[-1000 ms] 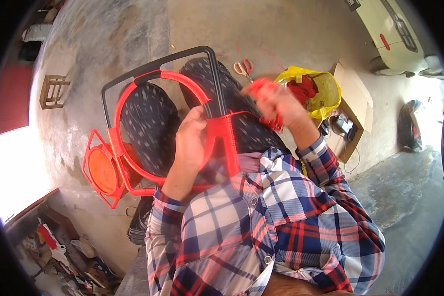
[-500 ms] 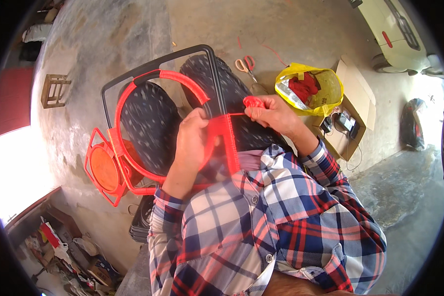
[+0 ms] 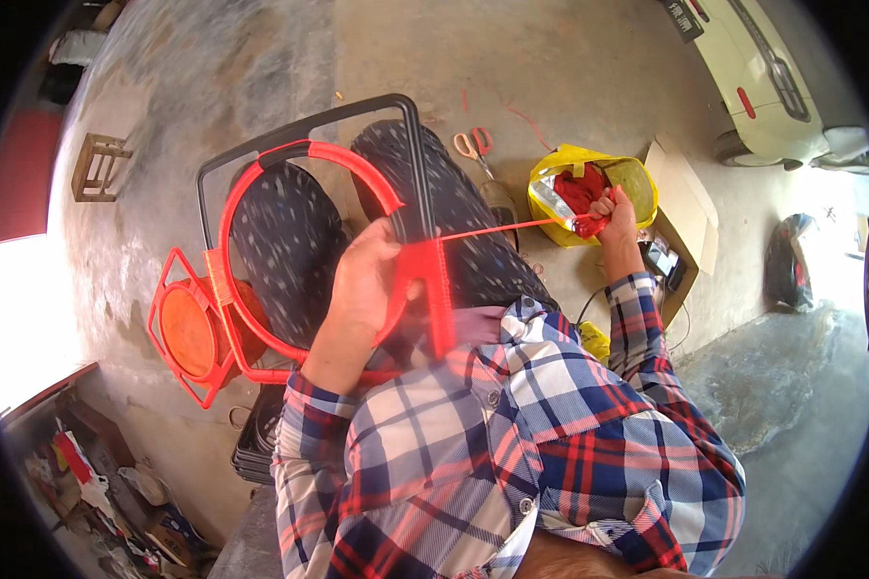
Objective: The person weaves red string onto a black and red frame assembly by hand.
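Across my lap lies a black frame (image 3: 311, 118) with a ring (image 3: 230, 227) inside it, much of both wrapped in red cord. My left hand (image 3: 359, 280) grips the frame where the ring meets its side, over the red wrapping (image 3: 423, 285). Out to the right, my right hand (image 3: 616, 210) is closed on a bundle of red cord (image 3: 589, 227) in front of the yellow bag. From that bundle a taut length of cord (image 3: 497, 232) runs back to the frame. The ring's near part is partly hidden behind my left hand and wrist.
The yellow bag (image 3: 645, 198) holds red material. Scissors (image 3: 475, 147) lie beyond my right knee. An open cardboard box (image 3: 690, 207) stands at right, an orange-red framed object (image 3: 188, 328) at left. Farther off are a wooden stool (image 3: 99, 169) and a vehicle (image 3: 772, 87).
My right hand has moved right and away from the frame with the cord bundle, drawing out a longer straight length. My left hand keeps its hold on the frame.
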Demonstrator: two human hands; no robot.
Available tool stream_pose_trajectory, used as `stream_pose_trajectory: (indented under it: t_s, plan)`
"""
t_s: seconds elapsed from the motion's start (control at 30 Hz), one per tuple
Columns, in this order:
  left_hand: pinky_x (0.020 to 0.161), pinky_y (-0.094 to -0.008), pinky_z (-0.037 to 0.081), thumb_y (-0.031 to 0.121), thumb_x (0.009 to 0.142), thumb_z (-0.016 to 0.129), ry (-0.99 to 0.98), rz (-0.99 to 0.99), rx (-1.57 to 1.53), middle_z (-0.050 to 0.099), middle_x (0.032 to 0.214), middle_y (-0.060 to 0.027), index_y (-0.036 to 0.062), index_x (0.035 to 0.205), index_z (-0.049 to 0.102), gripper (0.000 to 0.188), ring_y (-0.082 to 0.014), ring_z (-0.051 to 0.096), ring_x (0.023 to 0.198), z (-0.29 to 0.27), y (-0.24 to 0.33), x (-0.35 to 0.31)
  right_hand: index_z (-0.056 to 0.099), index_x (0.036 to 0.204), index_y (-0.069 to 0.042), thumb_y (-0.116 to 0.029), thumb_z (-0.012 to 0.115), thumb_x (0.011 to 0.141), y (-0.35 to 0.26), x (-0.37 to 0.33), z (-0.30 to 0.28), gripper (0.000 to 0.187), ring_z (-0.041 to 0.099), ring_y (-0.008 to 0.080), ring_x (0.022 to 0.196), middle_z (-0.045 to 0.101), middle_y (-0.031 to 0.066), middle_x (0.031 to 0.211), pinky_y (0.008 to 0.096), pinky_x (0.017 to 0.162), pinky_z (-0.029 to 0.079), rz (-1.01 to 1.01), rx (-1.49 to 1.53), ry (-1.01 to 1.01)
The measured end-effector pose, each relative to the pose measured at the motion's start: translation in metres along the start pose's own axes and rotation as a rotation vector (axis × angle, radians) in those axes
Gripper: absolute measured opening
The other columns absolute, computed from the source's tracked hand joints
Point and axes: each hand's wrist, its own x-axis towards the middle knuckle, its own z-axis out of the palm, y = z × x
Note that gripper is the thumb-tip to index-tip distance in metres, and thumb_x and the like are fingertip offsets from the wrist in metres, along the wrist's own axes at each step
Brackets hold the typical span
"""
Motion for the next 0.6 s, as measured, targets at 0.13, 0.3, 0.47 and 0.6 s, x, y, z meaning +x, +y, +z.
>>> stream_pose_trajectory:
  t_s: [0.13, 0.3, 0.47, 0.6]
  plan:
    - [0.054, -0.0313, 0.050, 0.018, 0.082, 0.048, 0.026, 0.074, 0.000, 0.063, 0.108, -0.0184, -0.0003, 0.115, 0.051, 0.037, -0.0212, 0.062, 0.071, -0.014, -0.008, 0.007, 0.058, 0.093, -0.009, -0.024, 0.047, 0.092, 0.032, -0.025, 0.115, 0.018, 0.050, 0.0158, 0.059, 0.053, 0.0028, 0.074, 0.0303, 0.053, 0.043, -0.039, -0.233, 0.091]
    - [0.085, -0.0299, 0.045, 0.025, 0.095, 0.050, 0.157, 0.584, 0.300, 0.055, 0.116, -0.0077, 0.0043, 0.121, 0.049, 0.033, -0.0158, 0.055, 0.100, 0.011, -0.008, -0.002, 0.058, 0.115, -0.011, -0.010, 0.060, 0.075, 0.088, -0.086, 0.243, 0.041, 0.060, 0.0229, 0.089, 0.060, 0.0086, 0.095, 0.0346, 0.066, 0.052, -1.090, -1.551, -0.819]
    - [0.084, -0.0285, 0.046, 0.000, 0.088, 0.056, 0.314, 0.737, 0.584, 0.057, 0.108, -0.0052, 0.0027, 0.122, 0.049, 0.035, -0.0129, 0.055, 0.091, -0.006, -0.024, 0.009, 0.060, 0.110, -0.011, -0.013, 0.074, 0.068, 0.126, -0.104, 0.270, 0.044, 0.060, 0.0255, 0.100, 0.062, 0.0058, 0.103, 0.0388, 0.076, 0.053, -1.182, -1.691, -1.061]
    - [0.077, -0.0269, 0.048, -0.006, 0.077, 0.053, 0.349, 0.368, 0.095, 0.060, 0.094, -0.0055, 0.0011, 0.107, 0.055, 0.031, -0.0143, 0.057, 0.086, -0.013, -0.016, 0.006, 0.061, 0.095, -0.011, -0.018, 0.079, 0.066, 0.107, -0.081, 0.236, 0.035, 0.059, 0.0271, 0.097, 0.061, 0.0053, 0.099, 0.0408, 0.088, 0.048, -1.159, -1.283, -0.458]
